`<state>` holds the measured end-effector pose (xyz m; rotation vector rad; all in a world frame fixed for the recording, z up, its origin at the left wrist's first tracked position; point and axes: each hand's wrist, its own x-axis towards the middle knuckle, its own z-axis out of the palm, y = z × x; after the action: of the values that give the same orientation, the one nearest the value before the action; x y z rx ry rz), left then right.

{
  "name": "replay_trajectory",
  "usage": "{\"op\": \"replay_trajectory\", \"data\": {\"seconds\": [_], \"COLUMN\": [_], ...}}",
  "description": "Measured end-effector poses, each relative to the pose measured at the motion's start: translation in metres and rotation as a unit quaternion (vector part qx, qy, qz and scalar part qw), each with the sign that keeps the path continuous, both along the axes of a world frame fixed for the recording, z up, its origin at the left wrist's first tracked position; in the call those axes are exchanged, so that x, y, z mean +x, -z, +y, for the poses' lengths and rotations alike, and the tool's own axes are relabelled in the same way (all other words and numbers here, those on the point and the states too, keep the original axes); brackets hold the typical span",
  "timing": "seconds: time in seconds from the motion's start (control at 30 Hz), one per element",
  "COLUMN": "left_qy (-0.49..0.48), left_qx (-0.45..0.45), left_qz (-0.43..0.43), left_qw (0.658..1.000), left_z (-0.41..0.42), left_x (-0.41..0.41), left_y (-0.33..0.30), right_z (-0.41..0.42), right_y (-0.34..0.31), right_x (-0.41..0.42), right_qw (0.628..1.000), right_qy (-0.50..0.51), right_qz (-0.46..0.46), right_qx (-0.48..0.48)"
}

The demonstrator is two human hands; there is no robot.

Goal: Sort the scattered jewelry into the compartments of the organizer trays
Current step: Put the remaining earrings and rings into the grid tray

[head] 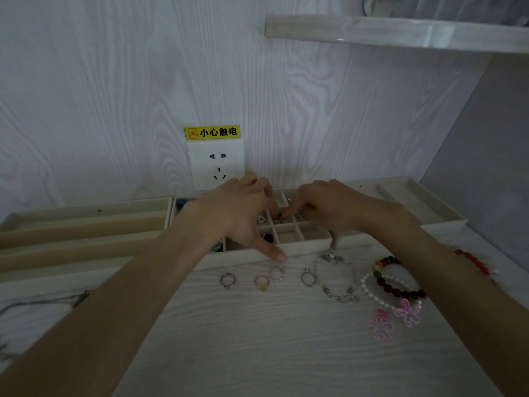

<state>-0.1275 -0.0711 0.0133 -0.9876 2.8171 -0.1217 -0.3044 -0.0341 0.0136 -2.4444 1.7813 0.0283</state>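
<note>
Four rings [267, 277] are lying on the table [257, 339] at lower centre, just below the left hand's [243, 213] spread thumb. The right hand [323, 206] is curling over the gridded tray [297, 247]; what its fingertips are pinching is unclear. Bracelets [392, 285] are lying lower right.

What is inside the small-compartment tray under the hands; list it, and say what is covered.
In the grid tray: a triangular piece, a dark piece, small items at the right hand fingertips. Some front cells look empty. The left hand covers the rest.
</note>
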Motion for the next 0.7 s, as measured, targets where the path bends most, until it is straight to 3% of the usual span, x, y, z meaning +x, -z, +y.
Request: {"op": "replay_trajectory", "data": {"seconds": [0.7], "left_qy": [-0.007], "left_qx": [0.005], "left_qz": [-0.044], "left_qw": [0.999], "left_z": [-0.0034], "left_x": [-0.0046], "left_y": [-0.0005], "right_z": [-0.0037], "right_y": [-0.0013], "right_x": [0.0050], "right_qw": [0.999], "right_qy": [-0.017], "right_qz": [0.045], "right_qx": [0.019]}}
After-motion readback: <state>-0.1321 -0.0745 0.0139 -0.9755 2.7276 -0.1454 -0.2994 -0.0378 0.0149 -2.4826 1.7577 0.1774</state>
